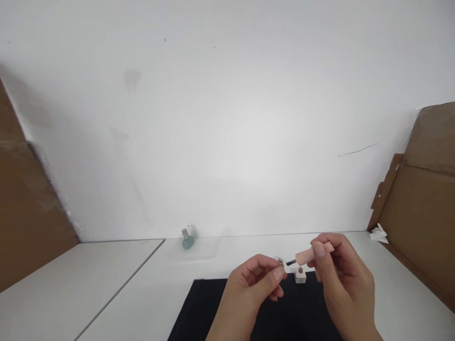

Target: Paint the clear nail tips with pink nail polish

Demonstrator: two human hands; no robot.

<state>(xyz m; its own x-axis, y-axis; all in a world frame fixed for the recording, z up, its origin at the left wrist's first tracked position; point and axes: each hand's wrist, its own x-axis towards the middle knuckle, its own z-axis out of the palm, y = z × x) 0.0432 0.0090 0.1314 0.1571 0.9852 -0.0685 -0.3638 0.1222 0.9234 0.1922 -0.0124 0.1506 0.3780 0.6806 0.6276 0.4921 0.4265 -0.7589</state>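
Observation:
Between the thumb and fingertips of my left hand [258, 280] is a small, shiny, pale piece [280, 260], too small to name for sure. My right hand [343, 274] grips a nail polish brush [308, 256] by its pale pink cap. Its dark bristles point left, a short way from the pale piece, apparently not touching it. Below the brush, an uncapped square nail polish bottle [300, 276] stands upright at the far edge of the black mat [284, 317].
A teal bottle with a grey cap [188, 240] stands tilted in view near the white wall [227, 142]. Cardboard panels [423, 213] flank the white table [142, 293]. A crumpled white tissue [378, 234] lies by the right panel.

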